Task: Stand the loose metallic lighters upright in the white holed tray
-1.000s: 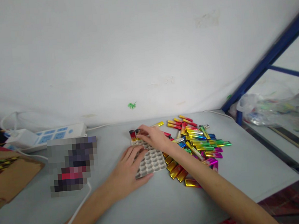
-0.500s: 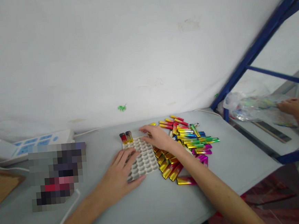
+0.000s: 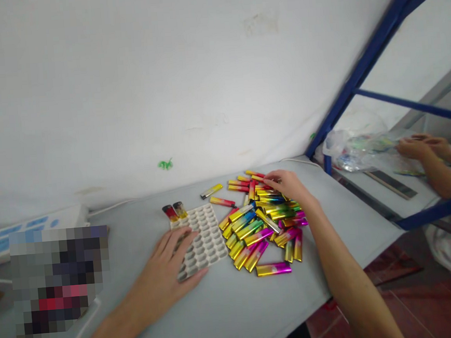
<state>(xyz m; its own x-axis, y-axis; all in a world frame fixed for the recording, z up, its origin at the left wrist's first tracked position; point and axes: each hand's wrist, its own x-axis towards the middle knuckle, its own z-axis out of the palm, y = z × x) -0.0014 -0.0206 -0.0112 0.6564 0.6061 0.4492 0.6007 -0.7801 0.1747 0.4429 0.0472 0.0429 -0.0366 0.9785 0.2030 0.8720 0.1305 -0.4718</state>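
Note:
A pale tray of small round-ended holes (image 3: 207, 233) lies on the table, with my left hand (image 3: 173, 256) spread flat over its left side. Two lighters, one red and yellow (image 3: 170, 213) and one gold with a dark top (image 3: 180, 209), stand in its far left corner. My right hand (image 3: 287, 185) reaches over the far right of a heap of shiny lighters (image 3: 249, 229), coloured yellow, red, green, blue and magenta. Its fingers are bent but apart, with the tips at the red and yellow lighters; no lighter is plainly held.
At left are a white power strip (image 3: 35, 233), a pixelated patch and a white cable (image 3: 81, 326). A blue metal frame (image 3: 359, 80) rises at right. Beyond it, a co-worker's hands (image 3: 423, 148) are near clear plastic bags (image 3: 352, 148).
My right hand has moved from the tray rightward to the far side of the lighter heap. My left hand stays on the tray. The view has shifted right.

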